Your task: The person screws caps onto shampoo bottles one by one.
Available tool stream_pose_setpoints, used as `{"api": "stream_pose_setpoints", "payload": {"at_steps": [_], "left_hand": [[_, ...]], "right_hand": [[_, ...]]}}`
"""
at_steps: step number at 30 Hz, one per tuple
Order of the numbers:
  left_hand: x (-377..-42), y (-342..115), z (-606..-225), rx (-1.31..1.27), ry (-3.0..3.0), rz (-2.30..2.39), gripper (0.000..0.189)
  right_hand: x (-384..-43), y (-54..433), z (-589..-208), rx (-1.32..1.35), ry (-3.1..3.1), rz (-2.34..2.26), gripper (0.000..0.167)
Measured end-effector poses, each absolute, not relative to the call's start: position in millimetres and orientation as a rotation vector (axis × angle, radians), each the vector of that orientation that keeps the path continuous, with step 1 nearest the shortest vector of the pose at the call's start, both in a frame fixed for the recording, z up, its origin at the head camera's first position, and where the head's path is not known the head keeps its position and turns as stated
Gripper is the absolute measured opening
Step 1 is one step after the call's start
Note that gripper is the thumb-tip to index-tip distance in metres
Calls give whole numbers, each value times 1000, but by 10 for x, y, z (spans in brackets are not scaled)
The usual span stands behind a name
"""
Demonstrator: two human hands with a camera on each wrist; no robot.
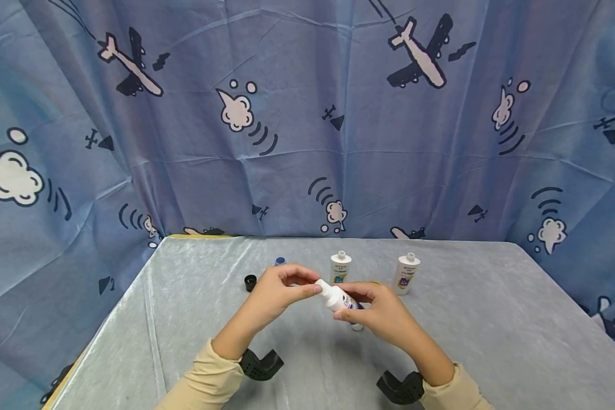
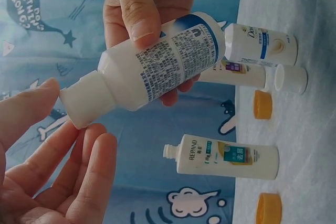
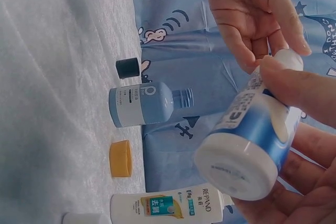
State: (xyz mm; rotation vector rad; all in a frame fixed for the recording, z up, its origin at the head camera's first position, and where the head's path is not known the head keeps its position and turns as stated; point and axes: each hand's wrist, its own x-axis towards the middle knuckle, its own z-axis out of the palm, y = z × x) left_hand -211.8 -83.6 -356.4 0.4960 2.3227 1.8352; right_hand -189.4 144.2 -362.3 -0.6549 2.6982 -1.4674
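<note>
My right hand (image 1: 376,312) grips a small white bottle (image 1: 342,300) with a blue label and dense printed text, holding it tilted over the table. My left hand (image 1: 277,289) pinches the white cap (image 2: 90,99) on its neck between thumb and fingertips. In the right wrist view, the bottle's round white base (image 3: 236,166) faces the camera. Behind the hands stand two capless white bottles: a teal-labelled Repand bottle (image 2: 228,157) and a purple-labelled bottle (image 1: 406,274). A Dove bottle (image 2: 261,44) stands near the purple-labelled one.
A capless blue bottle (image 3: 142,104) stands at the back left beside a black cap (image 1: 250,282). Two yellow caps, one a yellow cap (image 2: 263,104) near the Dove bottle, and a loose white cap (image 2: 291,79) lie on the grey cloth-covered table (image 1: 195,319). A patterned blue curtain (image 1: 287,171) hangs behind.
</note>
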Motion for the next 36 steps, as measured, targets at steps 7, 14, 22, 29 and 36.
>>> {"api": "stream_pose_setpoints", "payload": {"at_steps": [7,14,22,29,36], "left_hand": [[-2103,-847,-3558,521,2327,1826,27],[-2097,-859,-3556,593,2298,1820,28],[-2085,-866,-3530,710,2237,1825,28],[-2097,-845,-3543,578,2270,1818,33],[-2074,-840,-3545,547,2353,1800,28]], "right_hand": [[-1897,1435,-3631,-645,2703,-1454,41],[-1901,1433,-3637,-637,2701,-1462,41],[-1908,1452,-3626,-669,2692,-1477,40],[-1905,1447,-3646,-660,2689,-1470,41],[-1900,1448,-3653,-658,2678,-1471,45]]}}
